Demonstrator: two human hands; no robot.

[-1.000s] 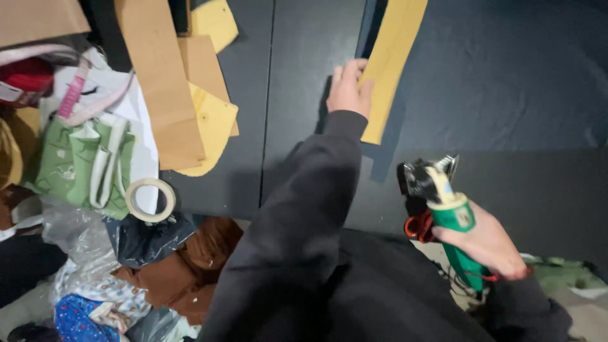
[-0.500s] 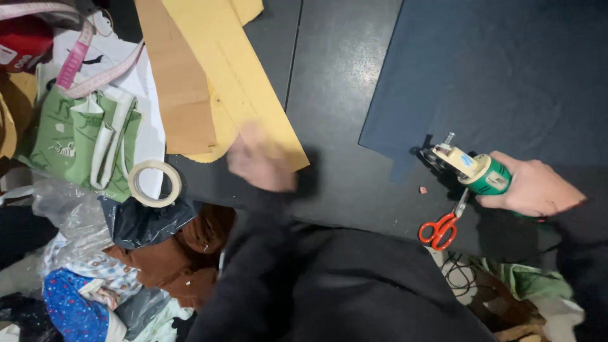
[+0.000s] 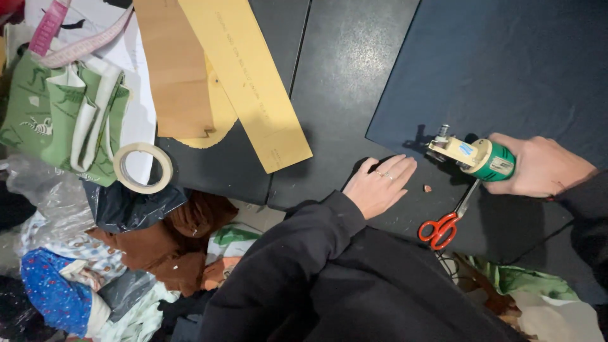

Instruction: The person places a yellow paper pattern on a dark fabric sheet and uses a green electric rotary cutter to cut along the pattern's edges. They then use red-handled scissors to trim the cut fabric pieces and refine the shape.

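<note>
My right hand [image 3: 543,165] grips a green and cream electric cutting tool [image 3: 476,156], its blade head pointing left at the corner of a large dark blue fabric sheet [image 3: 506,69] on the black table [image 3: 335,95]. My left hand [image 3: 380,185] lies flat with fingers together on the table by the fabric's lower corner, holding nothing. Red-handled scissors [image 3: 444,223] lie just below the tool. A long yellow card pattern strip [image 3: 248,76] rests to the left, over tan card pieces [image 3: 174,69].
A roll of tape [image 3: 143,168] sits at the table's left edge beside a green printed bag [image 3: 60,120]. Brown, blue and patterned cloth [image 3: 152,247] is heaped below the table's edge. A small scrap [image 3: 427,188] lies near the tool.
My left hand has let go of the yellow strip and come down to the fabric's corner. My right hand has carried the cutting tool up to the fabric's edge; the view shifted.
</note>
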